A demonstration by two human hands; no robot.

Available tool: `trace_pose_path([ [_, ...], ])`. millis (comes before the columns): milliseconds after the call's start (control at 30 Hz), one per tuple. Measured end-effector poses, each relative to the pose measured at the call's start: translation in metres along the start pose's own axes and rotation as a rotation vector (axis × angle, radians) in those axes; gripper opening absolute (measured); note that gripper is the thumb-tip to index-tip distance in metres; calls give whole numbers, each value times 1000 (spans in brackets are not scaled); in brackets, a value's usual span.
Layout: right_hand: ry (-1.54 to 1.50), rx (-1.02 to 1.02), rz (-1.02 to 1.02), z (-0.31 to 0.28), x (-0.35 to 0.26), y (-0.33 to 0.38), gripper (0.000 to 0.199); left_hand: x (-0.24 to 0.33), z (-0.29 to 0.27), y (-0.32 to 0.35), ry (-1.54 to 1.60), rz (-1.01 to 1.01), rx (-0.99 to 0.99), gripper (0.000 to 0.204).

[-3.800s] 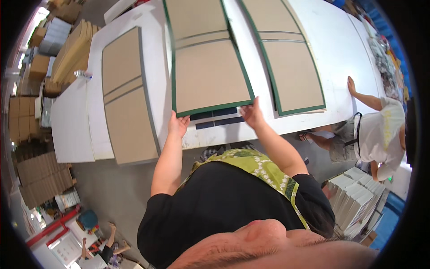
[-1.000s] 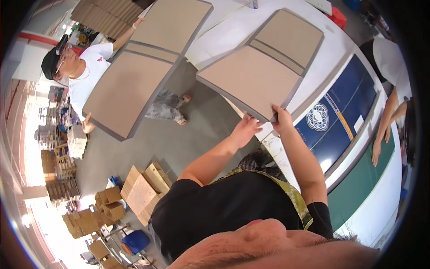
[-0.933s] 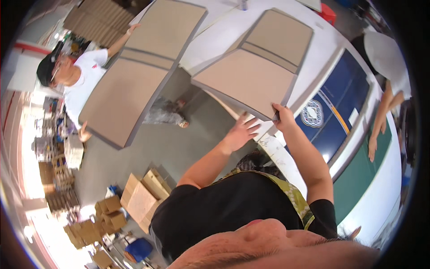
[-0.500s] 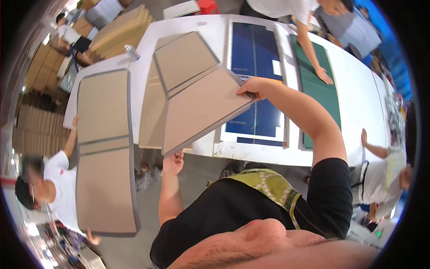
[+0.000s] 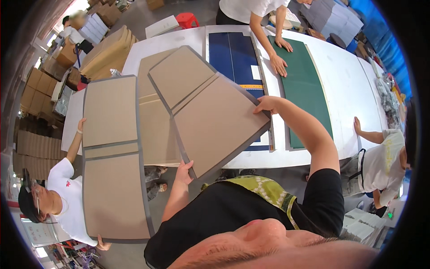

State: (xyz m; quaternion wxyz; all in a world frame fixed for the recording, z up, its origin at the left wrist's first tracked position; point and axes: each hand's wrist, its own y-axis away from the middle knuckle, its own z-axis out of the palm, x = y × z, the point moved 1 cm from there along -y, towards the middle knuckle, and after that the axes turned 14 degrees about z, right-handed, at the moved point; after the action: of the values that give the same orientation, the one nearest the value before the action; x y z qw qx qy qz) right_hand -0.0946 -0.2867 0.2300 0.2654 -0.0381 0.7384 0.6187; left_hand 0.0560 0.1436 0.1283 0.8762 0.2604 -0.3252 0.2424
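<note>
Both near corners of the brown panel (image 5: 215, 123) are gripped, one by the left hand (image 5: 184, 172) (held closer in), one by the right hand (image 5: 268, 104). Its long axis is kinda slanted away forward-left, over the white table (image 5: 342, 89).

The held tan panel (image 5: 215, 127) partly hides the board (image 5: 156, 134) beneath; the top edge crops a co-worker (image 5: 251, 11).

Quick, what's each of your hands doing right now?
Left hand: closed on the tan board, at its lowest corner.
Right hand: closed on the same board, near its right corner.
</note>
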Motion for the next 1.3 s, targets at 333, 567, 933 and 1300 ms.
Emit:
trace_pose_path([
  [333, -109, 88, -49, 28, 84, 58, 45, -3, -3, 22, -113, -55, -85, 56],
  [567, -261, 89, -93, 44, 155, 47, 43, -15, -33, 6, -220, -138, -144, 54],
  [933, -329, 107, -90, 56, 182, 62, 42, -6, -34, 11, -263, -170, -115, 54],
  [1300, -362, 78, -185, 71, 164, 84, 39, 13, -33, 25, -216, -70, -213, 51],
])
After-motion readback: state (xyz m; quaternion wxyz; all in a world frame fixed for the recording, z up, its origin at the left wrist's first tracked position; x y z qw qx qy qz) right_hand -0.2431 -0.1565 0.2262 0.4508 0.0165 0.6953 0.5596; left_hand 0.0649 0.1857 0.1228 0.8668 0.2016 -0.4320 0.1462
